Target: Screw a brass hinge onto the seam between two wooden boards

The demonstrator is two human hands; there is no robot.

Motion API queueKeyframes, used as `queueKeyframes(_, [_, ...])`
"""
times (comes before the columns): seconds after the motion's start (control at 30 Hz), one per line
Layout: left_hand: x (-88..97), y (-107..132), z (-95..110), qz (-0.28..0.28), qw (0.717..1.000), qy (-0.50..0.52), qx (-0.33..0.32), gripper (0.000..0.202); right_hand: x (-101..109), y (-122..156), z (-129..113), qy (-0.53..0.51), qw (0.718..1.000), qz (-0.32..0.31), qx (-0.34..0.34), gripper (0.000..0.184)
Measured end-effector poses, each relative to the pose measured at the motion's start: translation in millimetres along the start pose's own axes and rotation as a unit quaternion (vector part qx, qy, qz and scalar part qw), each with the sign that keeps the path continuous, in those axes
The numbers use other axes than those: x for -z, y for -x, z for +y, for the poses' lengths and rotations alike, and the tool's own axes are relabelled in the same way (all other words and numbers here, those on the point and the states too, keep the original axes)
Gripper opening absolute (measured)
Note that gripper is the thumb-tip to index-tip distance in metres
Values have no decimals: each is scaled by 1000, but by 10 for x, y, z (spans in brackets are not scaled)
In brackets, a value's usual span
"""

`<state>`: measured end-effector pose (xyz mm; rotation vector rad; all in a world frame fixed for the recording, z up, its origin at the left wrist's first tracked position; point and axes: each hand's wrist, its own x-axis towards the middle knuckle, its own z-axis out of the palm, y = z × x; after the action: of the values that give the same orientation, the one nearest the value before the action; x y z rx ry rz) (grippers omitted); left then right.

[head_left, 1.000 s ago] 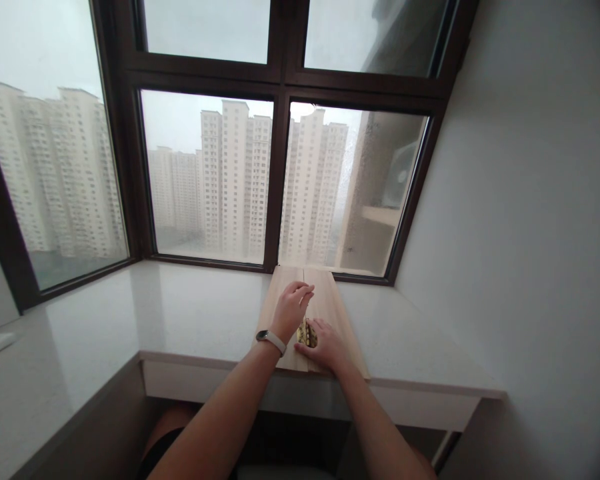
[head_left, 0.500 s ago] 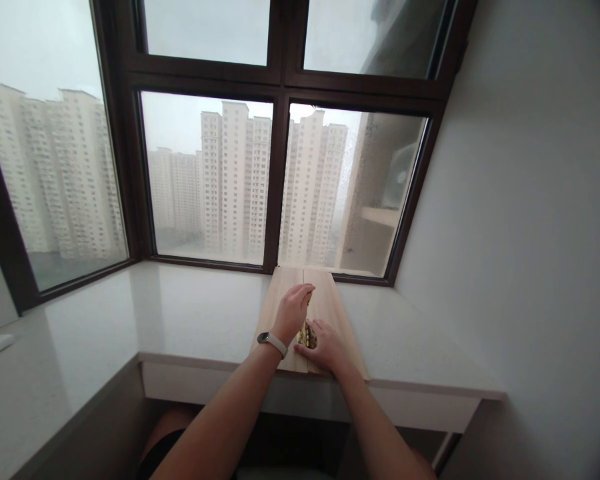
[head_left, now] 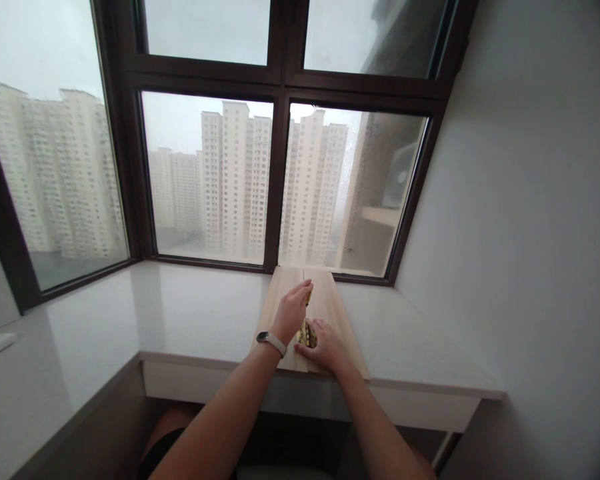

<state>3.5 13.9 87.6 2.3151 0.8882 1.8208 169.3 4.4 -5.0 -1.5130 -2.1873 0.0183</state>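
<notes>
Head cam shows dk-patched gold metal pc (head_left: 307, 335).

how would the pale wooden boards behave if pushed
The pale wooden boards look likely to stay stiff, lying flat without visible bend. They might slide on the smooth-looking white counter, perhaps separating at the visible seam.

Both forearms (head_left: 225, 417) reach over the near edge of the wooden boards (head_left: 325, 293). The left grip (head_left: 291, 311) hangs above their middle, fingers together; the right grip (head_left: 324, 343) lies nearer that edge, thumb apart.
</notes>
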Motion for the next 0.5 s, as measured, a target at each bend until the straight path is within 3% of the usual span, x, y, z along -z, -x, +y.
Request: queueKeyframes(0.5, [12,-15,22,30,998,-42,20,20,27,8,-23,-3,1000,-10,-12,88])
